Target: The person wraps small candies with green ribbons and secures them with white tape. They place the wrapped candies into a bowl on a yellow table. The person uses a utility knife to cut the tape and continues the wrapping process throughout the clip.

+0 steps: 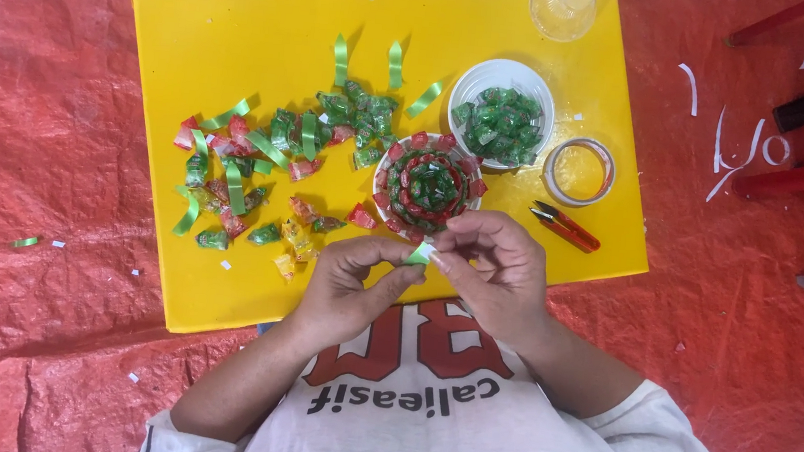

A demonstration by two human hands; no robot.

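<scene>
On a yellow board laid over red tarpaulin, a small green ribbon strip, folded with a pale underside, is pinched between the fingertips of the left hand and right hand, just below a rosette of red and green sweets.

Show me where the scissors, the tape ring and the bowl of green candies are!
scissors (pixel 567 226): head view, on the red handles.
tape ring (pixel 579 171): head view, on its pale rim.
bowl of green candies (pixel 470 72): head view, on the white rim.
</scene>
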